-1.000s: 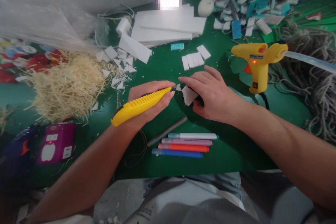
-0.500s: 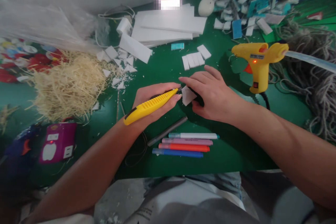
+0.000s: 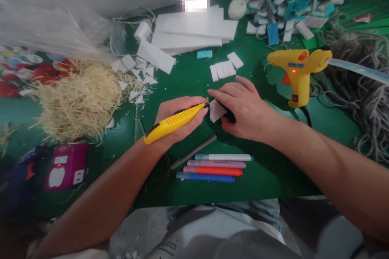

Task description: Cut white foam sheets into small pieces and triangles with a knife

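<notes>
My left hand (image 3: 182, 117) is closed round a yellow cutter-like tool (image 3: 174, 124) with a ribbed handle, its front end pointing right. Facing it, my right hand (image 3: 243, 107) is closed on a small white foam piece (image 3: 216, 111), and something black shows under its palm. The tool's tip is close to the piece's left edge; whether they touch cannot be made out. Beyond my right hand lie several small white blocks (image 3: 223, 70) in a row. Below my hands are a grey rod (image 3: 194, 151) and several markers, among them an orange one (image 3: 212, 170).
At the back are stacked white foam sheets (image 3: 194, 28). A yellow glue gun (image 3: 299, 75) stands right, beside grey yarn (image 3: 361, 77). Straw (image 3: 80, 101), white scraps (image 3: 147, 68) and a purple box (image 3: 67, 166) lie left. A scrap heap (image 3: 291, 0) is back right.
The tool's front end has shifted very slightly left and down at the foam piece. The whole view has moved by a few pixels; both hands keep their hold.
</notes>
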`<state>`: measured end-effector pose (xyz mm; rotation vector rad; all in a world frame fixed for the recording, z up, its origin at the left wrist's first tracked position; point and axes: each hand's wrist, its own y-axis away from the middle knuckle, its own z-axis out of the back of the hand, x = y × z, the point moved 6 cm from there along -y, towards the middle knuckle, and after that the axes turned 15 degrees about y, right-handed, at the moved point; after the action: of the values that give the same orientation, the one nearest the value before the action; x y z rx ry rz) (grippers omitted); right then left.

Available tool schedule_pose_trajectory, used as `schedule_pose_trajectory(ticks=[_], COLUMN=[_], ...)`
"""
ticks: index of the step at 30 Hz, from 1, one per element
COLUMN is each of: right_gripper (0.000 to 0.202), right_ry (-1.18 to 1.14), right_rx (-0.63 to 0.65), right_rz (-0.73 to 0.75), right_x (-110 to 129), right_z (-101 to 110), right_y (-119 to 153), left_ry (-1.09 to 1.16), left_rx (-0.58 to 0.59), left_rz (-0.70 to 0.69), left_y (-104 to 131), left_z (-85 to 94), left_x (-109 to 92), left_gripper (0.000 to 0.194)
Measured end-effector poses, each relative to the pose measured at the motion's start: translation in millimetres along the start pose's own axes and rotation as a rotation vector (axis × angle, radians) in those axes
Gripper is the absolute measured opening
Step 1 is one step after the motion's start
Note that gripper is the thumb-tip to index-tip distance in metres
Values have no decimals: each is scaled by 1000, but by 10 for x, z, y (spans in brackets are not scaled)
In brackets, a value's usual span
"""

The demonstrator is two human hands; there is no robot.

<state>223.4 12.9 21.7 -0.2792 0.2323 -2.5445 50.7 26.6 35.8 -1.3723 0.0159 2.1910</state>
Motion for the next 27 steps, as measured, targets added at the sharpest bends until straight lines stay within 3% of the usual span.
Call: schedule_pose_trajectory(ticks=[6, 9, 15, 22, 27], right_gripper=[67, 68, 69, 66, 58], right_ry=[6, 6, -3, 9, 47], right_rx=[4, -8, -14, -63, -65], right_rz=[-6, -3, 13, -36, -69], right_x=[6, 8, -6, -30, -22], right_z=[-4, 2, 0, 29, 37], right_y=[1, 3, 14, 29, 20], left_ry=[-67, -12, -51, -245, -258], left_rx=[-32, -81, -43, -303, -266], left_rz=[32, -9, -88, -143, -285], left_y=[24, 34, 11, 34, 84], left_z=[32, 36, 24, 317, 256], left_x=[34, 24, 37, 5, -116], left_gripper=[22, 21, 17, 19, 18])
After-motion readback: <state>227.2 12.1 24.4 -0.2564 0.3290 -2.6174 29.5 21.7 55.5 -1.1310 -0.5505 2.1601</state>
